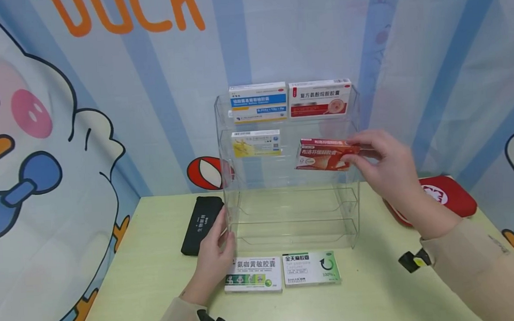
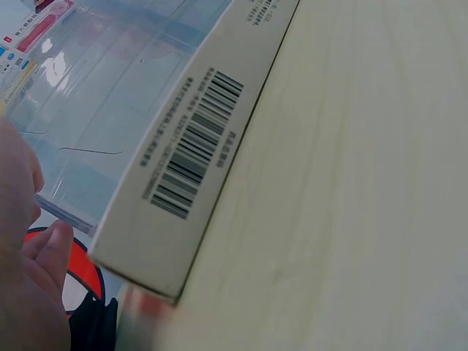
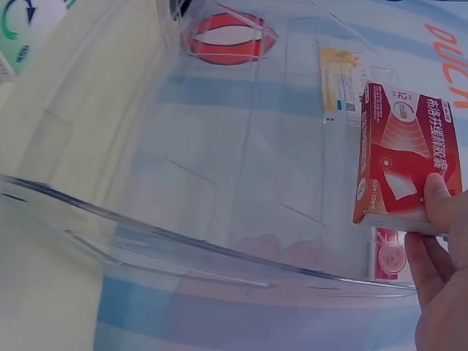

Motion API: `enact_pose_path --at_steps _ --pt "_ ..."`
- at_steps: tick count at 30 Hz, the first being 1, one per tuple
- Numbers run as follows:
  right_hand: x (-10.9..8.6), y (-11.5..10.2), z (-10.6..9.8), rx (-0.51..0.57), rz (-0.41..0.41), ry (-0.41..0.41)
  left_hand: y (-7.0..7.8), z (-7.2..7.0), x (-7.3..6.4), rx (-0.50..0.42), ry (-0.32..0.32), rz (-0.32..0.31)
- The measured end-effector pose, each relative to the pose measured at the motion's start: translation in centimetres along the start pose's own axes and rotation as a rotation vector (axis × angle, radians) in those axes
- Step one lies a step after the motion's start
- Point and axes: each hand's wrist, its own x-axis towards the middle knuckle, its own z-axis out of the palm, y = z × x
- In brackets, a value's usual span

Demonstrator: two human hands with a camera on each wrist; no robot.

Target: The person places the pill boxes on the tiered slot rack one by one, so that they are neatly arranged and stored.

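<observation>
My right hand (image 1: 388, 165) pinches a red medicine box (image 1: 324, 156) by its right end, thumb in front. The box is held slightly tilted at the second tier of a clear acrylic display rack (image 1: 295, 229), right of a yellow-and-white medicine box (image 1: 256, 144). At the rack's lower left side, my left hand (image 1: 214, 259) grips the side panel's edge between thumb and fingers. Blue-and-white (image 1: 258, 103) and red-and-white (image 1: 320, 99) medicine boxes stand in the top tier. On the table before the rack lie a white medicine box (image 1: 252, 275) and a green-and-white one (image 1: 311, 269).
A black zip pouch (image 1: 199, 226) lies left of the rack, partly behind my left hand. To the right, a red case (image 1: 451, 196) with a white emblem sits behind my right forearm. A printed cartoon curtain (image 1: 170, 87) hangs behind the pale table (image 1: 128, 293).
</observation>
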Motion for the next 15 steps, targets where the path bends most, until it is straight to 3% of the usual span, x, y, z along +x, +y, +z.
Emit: enact_pose_path --at_steps 8,15 --pt "3.3 -1.0 0.5 0.04 -0.011 0.079 -0.2 -0.1 0.0 0.004 0.001 0.007" --pt "4.7 -1.3 1.0 0.025 -0.014 0.138 -0.4 0.0 0.1 0.005 0.005 0.034"
